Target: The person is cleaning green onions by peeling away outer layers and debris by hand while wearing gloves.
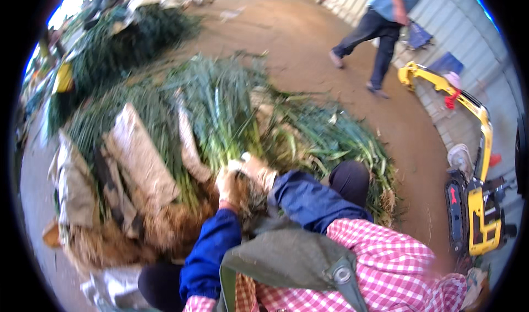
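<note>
Both my hands wear pale gloves and meet at the light stems of a bunch of green onions (217, 108), whose dark green leaves fan out away from me. My left hand (227, 185) is closed around the base of the bunch. Just right of it and slightly farther off, my right hand (256, 170) has its fingers closed on the same stems. Left of my hands lie more green onions in a row, their brown fibrous roots (176, 224) toward me. Tan cloth strips (140, 152) lie over them. Loose green onions (341, 136) spread to the right.
My knees flank the work. A large green onion heap (132, 36) with a yellow item (64, 78) stands far left. A person (380, 31) walks at the upper right. A yellow mini excavator (485, 218) stands right, beside a pale corrugated wall (490, 42). Brown ground (308, 58) lies beyond.
</note>
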